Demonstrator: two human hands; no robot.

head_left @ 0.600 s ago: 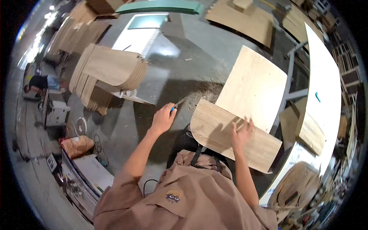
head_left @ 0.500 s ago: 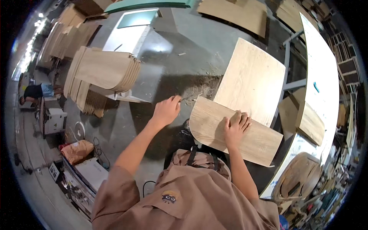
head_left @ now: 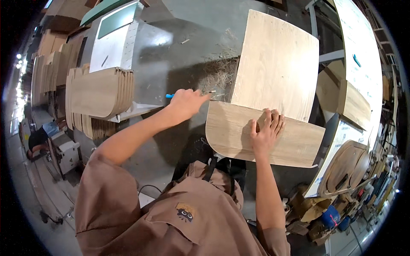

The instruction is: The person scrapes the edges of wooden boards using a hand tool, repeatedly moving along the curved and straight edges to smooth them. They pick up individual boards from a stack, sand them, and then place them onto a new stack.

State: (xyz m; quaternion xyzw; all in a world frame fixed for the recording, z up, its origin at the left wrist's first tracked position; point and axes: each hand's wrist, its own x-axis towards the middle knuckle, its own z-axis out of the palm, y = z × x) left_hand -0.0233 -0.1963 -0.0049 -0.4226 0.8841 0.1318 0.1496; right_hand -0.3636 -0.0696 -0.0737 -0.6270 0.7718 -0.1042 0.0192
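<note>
A wood-grain board (head_left: 230, 128) with a rounded near-left corner lies across the near end of a larger wood-grain panel (head_left: 277, 55). My right hand (head_left: 266, 133) rests flat on the smaller board, fingers stretched over its face towards the far edge. Beside that board's far-left corner, my left hand (head_left: 188, 104) is closed round a blue-handled cutter knife (head_left: 169, 96). The blue end sticks out behind the fist; most of the tool is hidden, and its blade is hard to make out. A thin pale strip end shows at the board's right corner.
Thin shavings (head_left: 220, 72) litter the floor left of the panel. At left stands a stack of rounded boards (head_left: 98, 91). A white-topped table (head_left: 363, 51) on the right carries another blue cutter (head_left: 356, 60) and a board piece (head_left: 356, 104). Another person (head_left: 38, 138) is far left.
My left hand has turned, and the blue end of its knife now shows. The hand stays near the board's far-left corner. The right hand still rests on the board; the view has shifted.
</note>
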